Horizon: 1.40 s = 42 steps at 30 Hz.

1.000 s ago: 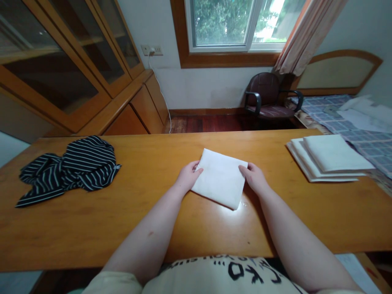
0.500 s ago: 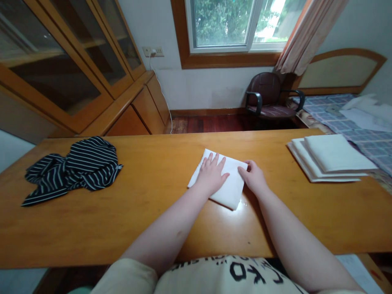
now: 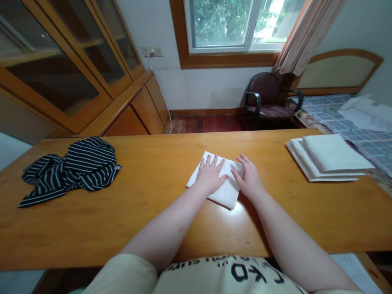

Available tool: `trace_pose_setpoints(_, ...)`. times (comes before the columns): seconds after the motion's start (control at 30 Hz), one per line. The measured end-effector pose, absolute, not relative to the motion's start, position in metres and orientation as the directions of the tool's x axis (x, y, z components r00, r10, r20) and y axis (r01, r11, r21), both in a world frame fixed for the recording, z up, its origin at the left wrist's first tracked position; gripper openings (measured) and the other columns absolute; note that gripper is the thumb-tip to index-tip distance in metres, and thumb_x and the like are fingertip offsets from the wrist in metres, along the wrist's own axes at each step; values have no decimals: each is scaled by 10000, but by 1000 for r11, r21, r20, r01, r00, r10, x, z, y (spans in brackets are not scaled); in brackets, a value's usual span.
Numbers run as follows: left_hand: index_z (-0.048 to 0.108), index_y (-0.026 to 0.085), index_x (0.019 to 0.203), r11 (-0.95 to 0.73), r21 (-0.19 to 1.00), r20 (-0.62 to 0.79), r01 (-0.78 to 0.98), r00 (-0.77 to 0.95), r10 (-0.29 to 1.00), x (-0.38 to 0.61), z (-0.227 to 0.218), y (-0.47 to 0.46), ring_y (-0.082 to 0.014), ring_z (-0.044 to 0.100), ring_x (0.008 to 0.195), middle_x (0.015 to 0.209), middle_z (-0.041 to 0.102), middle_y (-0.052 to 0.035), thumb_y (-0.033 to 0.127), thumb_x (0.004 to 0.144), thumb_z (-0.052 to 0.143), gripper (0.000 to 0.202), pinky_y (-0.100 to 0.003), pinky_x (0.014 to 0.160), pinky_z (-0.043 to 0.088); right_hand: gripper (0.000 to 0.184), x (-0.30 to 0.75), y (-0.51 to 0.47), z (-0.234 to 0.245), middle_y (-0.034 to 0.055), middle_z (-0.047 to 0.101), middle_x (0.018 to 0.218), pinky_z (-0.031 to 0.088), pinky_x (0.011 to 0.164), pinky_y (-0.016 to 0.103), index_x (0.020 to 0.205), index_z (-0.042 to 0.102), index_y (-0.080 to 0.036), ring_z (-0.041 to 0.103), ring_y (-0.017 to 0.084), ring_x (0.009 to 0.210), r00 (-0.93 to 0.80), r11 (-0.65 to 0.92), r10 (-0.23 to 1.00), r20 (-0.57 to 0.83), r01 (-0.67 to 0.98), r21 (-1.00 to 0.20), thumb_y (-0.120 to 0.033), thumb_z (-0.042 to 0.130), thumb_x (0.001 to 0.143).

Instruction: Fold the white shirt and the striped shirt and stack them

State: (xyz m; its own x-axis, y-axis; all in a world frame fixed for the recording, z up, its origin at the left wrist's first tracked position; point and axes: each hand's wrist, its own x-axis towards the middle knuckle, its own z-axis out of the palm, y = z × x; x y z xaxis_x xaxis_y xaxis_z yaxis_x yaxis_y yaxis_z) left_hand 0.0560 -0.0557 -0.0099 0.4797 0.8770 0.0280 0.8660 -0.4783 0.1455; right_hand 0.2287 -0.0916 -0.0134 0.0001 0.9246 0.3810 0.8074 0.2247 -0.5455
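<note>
Pressing white cloth [image 3: 225, 191] flat on table [image 3: 153, 212]: both hands, left hand [image 3: 210, 178], right hand [image 3: 249, 179].

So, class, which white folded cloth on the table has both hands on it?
The single white cloth in the middle; the left hand and right hand lie flat on it. The other cloths sit stacked at the right, untouched.

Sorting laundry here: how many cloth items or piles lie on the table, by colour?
White: 2, the folded cloth under the left hand and right hand, and the folded stack.
Black with white stripes: 1, the crumpled garment.
Total: 3.
</note>
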Motion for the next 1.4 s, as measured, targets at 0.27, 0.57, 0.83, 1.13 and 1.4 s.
trace_pose_setpoints(0.27,304,217,1460,-456,196,-38,868,472,881,47,-9,-39,-249,254,1399,1525,294,-83,334,932,299,540,-425,1134,205,1077,209,-100,-26,290,132,1511,97,1128,533,1455,216,25,57,356,1422,-196,185,981,-6,932,-312,-722,502,734)
trace_pose_setpoints(0.57,270,182,1470,-310,211,-24,927,322,947,47,-17,-32,-289,181,1418,1529,269,-126,480,933,250,615,-525,1119,182,1125,213,-102,-18,256,57,1534,29,1091,611,1489,117,-23,1,354,1425,-218,182,966,-136,955,-235,-746,484,708)
trace_pose_setpoints(0.83,286,246,1459,-449,300,-54,842,484,873,27,-11,-5,-238,202,1416,1541,253,-35,492,935,256,580,-536,1124,175,1166,198,-120,-8,318,164,1495,61,1063,635,1471,219,-31,79,422,1403,-263,239,960,-94,947,-215,-795,527,646)
trace_pose_setpoints(1.13,599,156,1179,-496,103,75,862,491,868,36,12,-11,-236,437,1273,1264,593,-117,289,930,365,367,-431,1116,227,364,217,-97,-7,74,667,817,428,745,285,811,692,-175,597,188,820,-86,136,990,112,791,-597,-362,400,921)
trace_pose_setpoints(1.4,322,91,1438,-315,138,-31,939,322,946,55,3,-77,-301,214,1405,1522,270,-160,394,916,373,605,-489,1134,180,348,218,-96,-18,44,632,694,409,630,289,712,631,-185,567,183,683,21,47,996,84,685,-727,-410,420,874)
